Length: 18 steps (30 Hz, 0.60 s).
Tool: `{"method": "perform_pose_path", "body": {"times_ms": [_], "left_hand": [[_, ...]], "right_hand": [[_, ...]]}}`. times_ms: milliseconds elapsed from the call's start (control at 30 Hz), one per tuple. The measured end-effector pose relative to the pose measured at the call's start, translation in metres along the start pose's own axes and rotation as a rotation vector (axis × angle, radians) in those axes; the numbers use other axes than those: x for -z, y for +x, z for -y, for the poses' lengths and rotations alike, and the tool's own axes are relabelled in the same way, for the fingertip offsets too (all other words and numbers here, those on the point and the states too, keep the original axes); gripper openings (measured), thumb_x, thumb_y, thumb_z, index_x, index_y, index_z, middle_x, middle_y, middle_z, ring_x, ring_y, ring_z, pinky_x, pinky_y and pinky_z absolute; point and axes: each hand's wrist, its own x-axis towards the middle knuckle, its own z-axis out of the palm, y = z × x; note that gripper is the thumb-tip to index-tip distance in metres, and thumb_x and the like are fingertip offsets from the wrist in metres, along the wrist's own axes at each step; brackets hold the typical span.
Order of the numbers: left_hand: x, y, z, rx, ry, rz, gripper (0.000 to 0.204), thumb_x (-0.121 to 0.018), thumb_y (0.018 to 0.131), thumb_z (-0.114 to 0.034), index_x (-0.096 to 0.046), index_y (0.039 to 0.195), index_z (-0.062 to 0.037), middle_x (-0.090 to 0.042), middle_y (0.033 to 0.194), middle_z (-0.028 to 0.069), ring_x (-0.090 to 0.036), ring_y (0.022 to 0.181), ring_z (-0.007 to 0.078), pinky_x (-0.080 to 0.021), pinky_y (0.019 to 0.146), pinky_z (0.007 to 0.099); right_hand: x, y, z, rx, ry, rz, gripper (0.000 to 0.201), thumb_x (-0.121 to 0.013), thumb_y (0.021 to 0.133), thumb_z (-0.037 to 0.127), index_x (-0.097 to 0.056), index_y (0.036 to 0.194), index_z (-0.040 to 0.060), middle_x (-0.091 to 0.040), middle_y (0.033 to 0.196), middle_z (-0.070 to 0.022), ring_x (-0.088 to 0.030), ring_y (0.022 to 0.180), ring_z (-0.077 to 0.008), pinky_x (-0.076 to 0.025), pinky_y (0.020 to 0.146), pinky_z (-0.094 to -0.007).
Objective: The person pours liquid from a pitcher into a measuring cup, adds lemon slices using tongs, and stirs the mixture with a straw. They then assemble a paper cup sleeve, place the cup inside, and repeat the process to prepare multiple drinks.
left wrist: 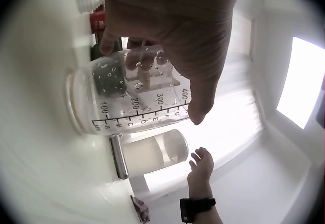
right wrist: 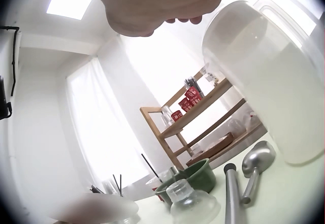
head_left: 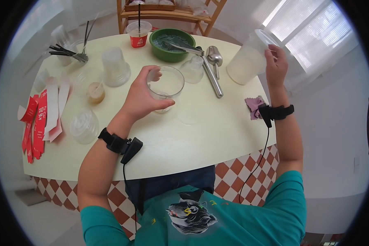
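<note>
My left hand (head_left: 136, 95) grips a clear measuring cup (left wrist: 144, 99) near its rim, thumb on one side and fingers on the other. Black graduations run up its wall, and droplets cling to it. Its base is at the tabletop in the left wrist view. On the right, a tall translucent pitcher (head_left: 246, 59) with pale contents stands on the table. My right hand (head_left: 276, 65) is raised beside the pitcher's top, fingers loosely bent, with a gap between them in the left wrist view. A purple cloth (head_left: 254, 107) lies below that hand.
Beyond the cup are a green bowl (head_left: 172, 56) with a long metal tool (head_left: 212, 78) across its rim, a clear dome lid (head_left: 192, 70) and a metal scoop (head_left: 214, 57). Stacked cups (head_left: 115, 67), a small tan-filled cup (head_left: 96, 93) and red paper sleeves (head_left: 39, 127) occupy the left.
</note>
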Motion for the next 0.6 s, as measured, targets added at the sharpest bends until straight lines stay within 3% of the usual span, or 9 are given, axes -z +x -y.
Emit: {"method": "perform_pose_path", "body": {"times_ms": [100, 200, 267, 300, 533, 600], "left_hand": [[-0.001, 0.001, 0.001, -0.006, -0.005, -0.012, 0.085, -0.087, 0.053, -0.021, -0.044, 0.124, -0.0028, -0.057, 0.115, 0.0159, -0.055, 0.112, 0.0258, -0.042, 0.098, 0.0358], [-0.002, 0.0, 0.002, -0.011, -0.026, -0.011, 0.085, -0.087, 0.053, -0.021, -0.044, 0.124, -0.0029, -0.057, 0.115, 0.0157, -0.055, 0.112, 0.0257, -0.043, 0.098, 0.036], [-0.001, -0.001, 0.0, -0.01, -0.016, -0.014, 0.085, -0.087, 0.054, -0.022, -0.044, 0.124, -0.0029, -0.057, 0.115, 0.0159, -0.055, 0.112, 0.0256, -0.043, 0.097, 0.036], [-0.001, -0.001, -0.001, -0.012, -0.01, -0.011, 0.085, -0.087, 0.054, -0.022, -0.043, 0.125, -0.0029, -0.057, 0.115, 0.0161, -0.055, 0.112, 0.0256, -0.043, 0.097, 0.0361], [-0.001, -0.001, -0.002, -0.016, -0.003, -0.008, 0.085, -0.087, 0.053, -0.023, -0.043, 0.124, -0.003, -0.057, 0.114, 0.0164, -0.054, 0.112, 0.0263, -0.043, 0.097, 0.0362], [-0.001, -0.001, -0.003, 0.015, -0.015, 0.009, 0.088, -0.086, 0.053, -0.019, -0.042, 0.128, -0.0083, -0.056, 0.12, 0.0118, -0.053, 0.117, 0.0248, -0.039, 0.102, 0.0427]], "right_hand": [[-0.036, -0.005, 0.032, 0.022, -0.033, 0.415, 0.031, -0.067, 0.084, 0.025, -0.065, 0.102, -0.0016, -0.068, 0.093, -0.0118, -0.064, 0.086, -0.018, -0.051, 0.07, -0.0302], [-0.077, -0.003, 0.037, 0.041, -0.072, 0.553, 0.038, -0.068, 0.082, 0.032, -0.066, 0.1, -0.0018, -0.069, 0.091, -0.0123, -0.065, 0.085, -0.0208, -0.051, 0.073, -0.0323], [-0.102, -0.001, 0.039, -0.074, -0.131, 0.739, 0.035, -0.068, 0.085, 0.028, -0.066, 0.104, -0.001, -0.068, 0.093, -0.0095, -0.064, 0.087, -0.0172, -0.05, 0.077, -0.03], [-0.112, -0.001, 0.039, -0.102, -0.15, 0.789, 0.037, -0.068, 0.084, 0.03, -0.066, 0.103, -0.0012, -0.068, 0.093, -0.0119, -0.064, 0.087, -0.0196, -0.05, 0.078, -0.0313], [-0.148, -0.003, 0.039, -0.078, -0.269, 0.946, 0.041, -0.067, 0.084, 0.035, -0.066, 0.103, -0.0012, -0.068, 0.096, -0.014, -0.064, 0.085, -0.0233, -0.049, 0.077, -0.0332], [-0.15, -0.007, 0.031, -0.095, -0.231, 0.872, 0.043, -0.063, 0.087, 0.039, -0.067, 0.1, -0.0021, -0.067, 0.092, -0.0119, -0.062, 0.08, -0.0202, -0.048, 0.074, -0.0313]]}}
